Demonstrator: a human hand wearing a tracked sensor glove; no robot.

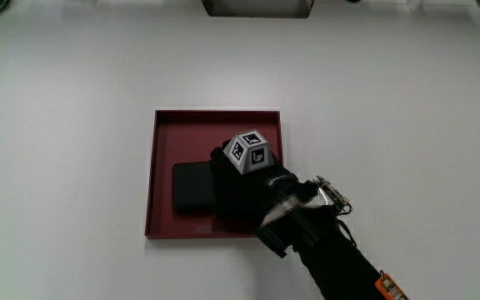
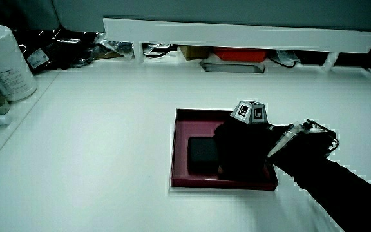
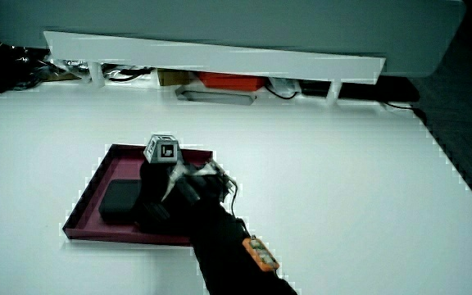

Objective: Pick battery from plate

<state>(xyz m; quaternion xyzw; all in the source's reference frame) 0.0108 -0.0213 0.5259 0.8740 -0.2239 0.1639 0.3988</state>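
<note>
My forearm (image 1: 340, 262): crosses the counter's (image 1: 65, 150) near edge, reaching into the plate. My hand (image 1: 244, 187): black glove, patterned cube (image 1: 250, 152) on its back, resting inside the dark red square plate (image 1: 215, 119), partly over the battery; whether the fingers grip cannot be told. Battery (image 1: 192, 187): flat black block, lying in the plate, protruding from under my hand. Partition (image 2: 237, 33): low, white, farthest from my hand.

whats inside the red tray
A flat black battery lies in the red tray, with the hand over part of it. Anything beneath the hand is covered.
</note>
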